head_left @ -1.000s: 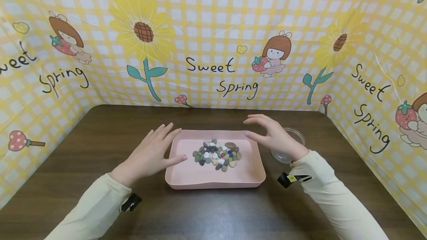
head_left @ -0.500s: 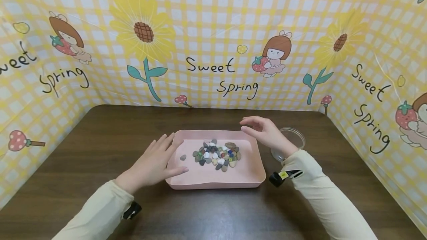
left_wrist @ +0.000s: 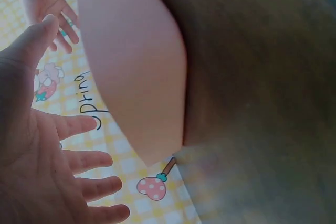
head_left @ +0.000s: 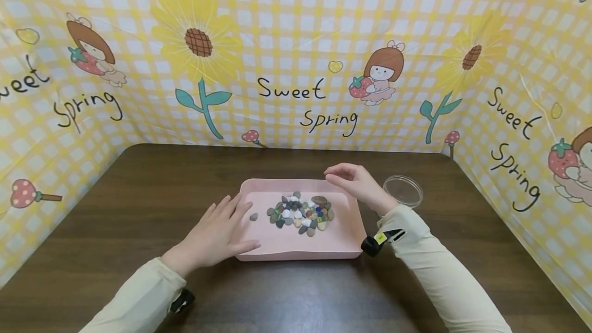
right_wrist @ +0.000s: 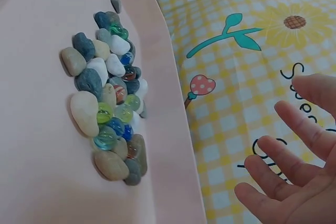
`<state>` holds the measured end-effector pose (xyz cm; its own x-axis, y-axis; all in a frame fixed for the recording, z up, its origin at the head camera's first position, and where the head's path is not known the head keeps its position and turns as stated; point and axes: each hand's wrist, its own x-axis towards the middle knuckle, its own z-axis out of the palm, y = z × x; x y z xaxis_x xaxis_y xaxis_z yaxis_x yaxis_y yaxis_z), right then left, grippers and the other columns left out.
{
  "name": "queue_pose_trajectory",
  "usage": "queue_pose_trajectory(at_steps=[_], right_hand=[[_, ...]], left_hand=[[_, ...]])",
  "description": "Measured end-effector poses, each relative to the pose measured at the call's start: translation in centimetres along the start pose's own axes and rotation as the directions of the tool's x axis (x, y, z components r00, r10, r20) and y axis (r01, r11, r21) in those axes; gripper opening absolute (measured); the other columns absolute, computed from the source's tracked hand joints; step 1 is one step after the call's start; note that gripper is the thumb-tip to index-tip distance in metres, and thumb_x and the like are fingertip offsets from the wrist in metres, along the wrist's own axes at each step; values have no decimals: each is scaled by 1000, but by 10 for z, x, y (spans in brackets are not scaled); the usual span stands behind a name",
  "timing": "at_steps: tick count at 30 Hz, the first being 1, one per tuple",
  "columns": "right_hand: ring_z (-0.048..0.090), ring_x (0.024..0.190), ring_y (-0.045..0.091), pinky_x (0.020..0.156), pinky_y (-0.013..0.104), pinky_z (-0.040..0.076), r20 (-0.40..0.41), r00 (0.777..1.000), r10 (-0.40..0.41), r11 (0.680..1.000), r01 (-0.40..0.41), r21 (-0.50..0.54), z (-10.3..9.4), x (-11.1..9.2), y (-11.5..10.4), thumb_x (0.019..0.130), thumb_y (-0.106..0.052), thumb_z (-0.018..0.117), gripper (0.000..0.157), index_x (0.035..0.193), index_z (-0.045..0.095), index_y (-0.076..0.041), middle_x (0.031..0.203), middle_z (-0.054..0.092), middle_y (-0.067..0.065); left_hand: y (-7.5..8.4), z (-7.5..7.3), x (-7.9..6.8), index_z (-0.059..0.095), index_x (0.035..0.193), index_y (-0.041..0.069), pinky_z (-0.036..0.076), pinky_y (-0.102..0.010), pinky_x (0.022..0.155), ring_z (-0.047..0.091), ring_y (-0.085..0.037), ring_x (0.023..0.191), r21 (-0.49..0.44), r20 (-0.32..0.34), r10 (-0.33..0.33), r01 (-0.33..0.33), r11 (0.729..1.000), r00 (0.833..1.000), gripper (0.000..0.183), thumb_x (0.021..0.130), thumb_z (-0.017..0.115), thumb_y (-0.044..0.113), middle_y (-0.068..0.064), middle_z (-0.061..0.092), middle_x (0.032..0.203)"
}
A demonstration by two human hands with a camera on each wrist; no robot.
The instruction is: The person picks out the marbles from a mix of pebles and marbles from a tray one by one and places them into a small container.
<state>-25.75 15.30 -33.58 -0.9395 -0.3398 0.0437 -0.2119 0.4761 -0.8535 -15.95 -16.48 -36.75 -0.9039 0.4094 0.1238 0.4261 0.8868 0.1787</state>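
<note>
A shallow pink tray [head_left: 277, 244] holds a pile of pebbles and glass marbles. Grey, white and tan pebbles [right_wrist: 84, 111] lie mixed with green and blue marbles [right_wrist: 105, 138] in the right wrist view. One grey pebble [head_left: 253, 217] lies apart, toward the tray's left wall. My left hand [head_left: 210, 233] is over that left side, fingers straight and spread, thumb pointing inward. Above the tray's back right corner is my right hand [head_left: 359, 185], its fingers loosely bent and holding nothing. The left wrist view shows the left palm [left_wrist: 42, 171] beside the tray's outer wall.
A round clear container [head_left: 403, 190] stands right of the tray, partly hidden behind my right wrist and sleeve. The dark wooden table [head_left: 296, 292] is enclosed at the back and sides by a yellow checked cloth [head_left: 287, 24].
My right hand has moved left and slightly down, away from the clear container. The left hand has shifted slightly toward me, uncovering the lone grey pebble. The pile looks unchanged.
</note>
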Motion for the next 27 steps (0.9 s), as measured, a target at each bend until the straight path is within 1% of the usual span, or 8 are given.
queue_pose_trajectory(at_steps=[4, 8, 11, 16, 21, 24, 27], right_hand=[[60, 111, 23, 97, 39, 45, 6, 1000, 27, 1000, -27, 14, 4, 4, 1, 89, -29, 63, 34, 116, 63, -8, 118, 65, 11], [59, 112, 23, 99, 40, 44, 14, 999, 45, 999, -46, 14, 6, 7, 2, 89, -29, 62, 34, 116, 63, -7, 118, 65, 10], [58, 114, 24, 100, 42, 43, 21, 998, 62, 998, -63, 13, 7, 9, 2, 89, -32, 62, 37, 117, 63, -8, 119, 64, 10], [57, 116, 23, 103, 43, 41, 33, 995, 99, 995, -100, 20, 10, 13, 4, 89, -34, 62, 37, 117, 62, -9, 120, 64, 8], [56, 116, 20, 103, 42, 40, 80, 989, 126, 992, -128, 15, 12, 17, 10, 89, -34, 62, 38, 119, 62, -11, 121, 64, 4], [55, 117, 20, 103, 42, 40, 108, 986, 129, 991, -132, 19, 13, 19, 12, 90, -34, 61, 40, 121, 60, -10, 123, 62, 4], [55, 117, 21, 103, 43, 40, 118, 985, 126, 991, -130, 27, 14, 21, 14, 90, -32, 61, 40, 122, 60, -8, 123, 62, 6]], left_hand=[[-1, 4, -4, 40, 140, 4, 27, -61, 105, 33, -44, 134, -6, 1, -2, 2, 1000, 1000, 84, 81, 56, 62, -23, 32, 148], [-1, 5, -6, 39, 140, 1, 28, -61, 105, 34, -42, 135, -3, 4, -2, 2, 1000, 1000, 87, 81, 55, 63, -23, 33, 148], [-1, 6, -7, 38, 141, 0, 28, -61, 105, 34, -41, 135, 0, 24, -11, 11, 1000, 1000, 89, 82, 54, 64, -23, 32, 148], [-2, 8, -7, 39, 140, -1, 29, -61, 104, 33, -41, 135, 3, 55, -17, 17, 1000, 998, 89, 82, 51, 66, -25, 31, 148], [-1, 9, -7, 39, 140, -1, 29, -61, 105, 33, -41, 136, -5, 78, -24, 25, 1000, 997, 89, 83, 51, 66, -25, 30, 149], [-1, 8, -7, 39, 140, -2, 29, -61, 104, 33, -40, 135, -9, 86, -18, 19, 1000, 996, 90, 82, 50, 67, -25, 30, 149], [-1, 7, -6, 38, 140, -3, 30, -61, 103, 34, -40, 135, -12, 92, -12, 13, 1000, 996, 91, 82, 50, 67, -26, 29, 149]])
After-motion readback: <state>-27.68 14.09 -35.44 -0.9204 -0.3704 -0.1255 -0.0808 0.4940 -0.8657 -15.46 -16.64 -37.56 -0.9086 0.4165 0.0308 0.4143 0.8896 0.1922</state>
